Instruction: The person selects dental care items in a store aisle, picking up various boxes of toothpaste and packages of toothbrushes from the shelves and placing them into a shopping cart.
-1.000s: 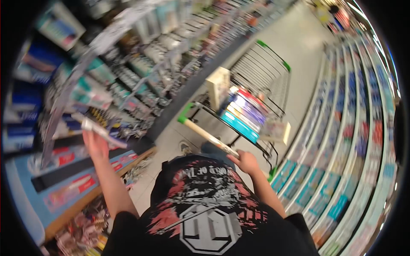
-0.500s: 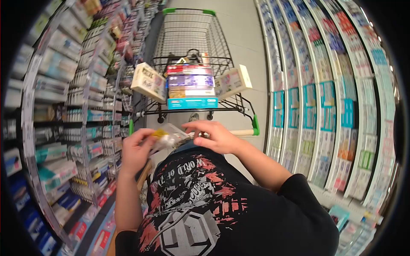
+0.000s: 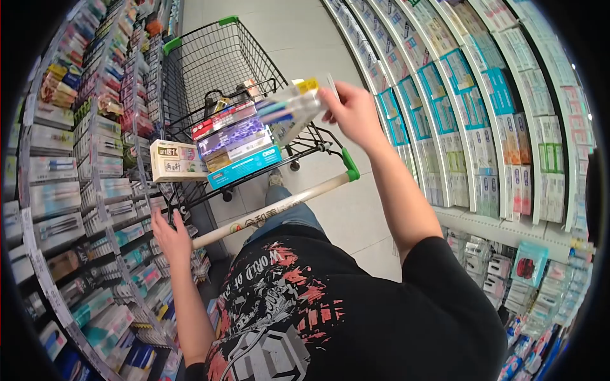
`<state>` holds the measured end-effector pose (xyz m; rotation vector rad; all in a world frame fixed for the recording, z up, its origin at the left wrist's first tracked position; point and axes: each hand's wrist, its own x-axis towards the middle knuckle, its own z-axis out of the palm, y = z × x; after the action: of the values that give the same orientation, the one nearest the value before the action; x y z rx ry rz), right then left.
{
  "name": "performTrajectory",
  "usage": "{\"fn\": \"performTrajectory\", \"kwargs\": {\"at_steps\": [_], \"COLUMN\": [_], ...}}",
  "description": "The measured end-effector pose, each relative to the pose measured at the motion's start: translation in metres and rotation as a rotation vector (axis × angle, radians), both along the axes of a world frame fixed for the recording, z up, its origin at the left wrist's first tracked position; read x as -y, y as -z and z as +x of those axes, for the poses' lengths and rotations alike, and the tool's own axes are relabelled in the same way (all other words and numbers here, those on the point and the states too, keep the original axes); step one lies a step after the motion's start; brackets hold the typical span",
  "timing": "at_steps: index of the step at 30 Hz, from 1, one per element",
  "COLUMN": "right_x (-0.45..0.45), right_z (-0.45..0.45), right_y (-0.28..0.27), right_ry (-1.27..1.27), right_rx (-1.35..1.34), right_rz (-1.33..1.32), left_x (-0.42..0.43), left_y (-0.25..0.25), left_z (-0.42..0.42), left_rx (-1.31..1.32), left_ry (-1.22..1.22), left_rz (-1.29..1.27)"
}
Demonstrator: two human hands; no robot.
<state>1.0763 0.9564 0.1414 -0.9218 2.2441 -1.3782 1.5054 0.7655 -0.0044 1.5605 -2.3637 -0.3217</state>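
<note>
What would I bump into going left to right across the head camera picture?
Yellow packs on the shelf, then the left hand, then the long blue box, then the right hand pinching a blurry packet, then the hanging turquoise pack.

Dark Chinese characters run along the trolley bar [image 3: 289, 207], just right of your left hand [image 3: 170, 235]; 和美 can perhaps be made out, after a small round logo. Ahead of that hand, the cream box [image 3: 178, 160] reads 两面针 in dark characters, with what looks like 买1送1 above. Between your forearms, your shirt [image 3: 387, 298] says "WORLD OF" in slanting pale letters. The clear pack [image 3: 289, 108] in your right hand [image 3: 351, 113] bears a yellow label [image 3: 307, 84], its print blurred. Lettering on the red box [image 3: 222, 119], between your hands, is too unclear to read.
</note>
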Motion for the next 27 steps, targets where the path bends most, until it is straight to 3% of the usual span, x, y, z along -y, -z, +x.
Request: {"fn": "performTrajectory", "kwargs": {"at_steps": [1, 3, 5, 17, 22, 24, 26, 27], "right_x": [0.004, 0.017, 0.032, 0.096, 0.082, 0.066, 0.045, 0.033], "right_z": [-0.011, -0.031, -0.044, -0.042, -0.031, -0.030, -0.018, -0.005], "right_y": [0.005, 0.023, 0.054, 0.141, 0.100, 0.090, 0.071, 0.058], "right_ry": [0.014, 0.039, -0.013, -0.070, -0.041, 0.034, -0.080, -0.194], "right_rx": [-0.057, -0.108, -0.304, -0.260, -0.455, -0.690, -0.717, -0.601], "right_rz": [0.059, 0.114, 0.263, 0.560, 0.684, 0.630, 0.636, 0.650], "left_x": [-0.003, -0.008, -0.007, -0.012, -0.011, -0.012, -0.013, -0.013], "left_y": [-0.005, -0.014, -0.010, -0.018, -0.017, -0.019, -0.019, -0.021], "left_z": [-0.004, -0.011, -0.011, -0.016, -0.015, -0.016, -0.017, -0.018], "left_rx": [0.008, -0.022, 0.037, 0.093, 0.097, 0.104, 0.118, 0.110], "left_ry": [0.015, -0.159, -0.123, -0.136, -0.143, -0.157, -0.165, -0.178], "left_rz": [0.001, 0.394, 0.333, 0.281, 0.265, 0.281, 0.281, 0.281]}}
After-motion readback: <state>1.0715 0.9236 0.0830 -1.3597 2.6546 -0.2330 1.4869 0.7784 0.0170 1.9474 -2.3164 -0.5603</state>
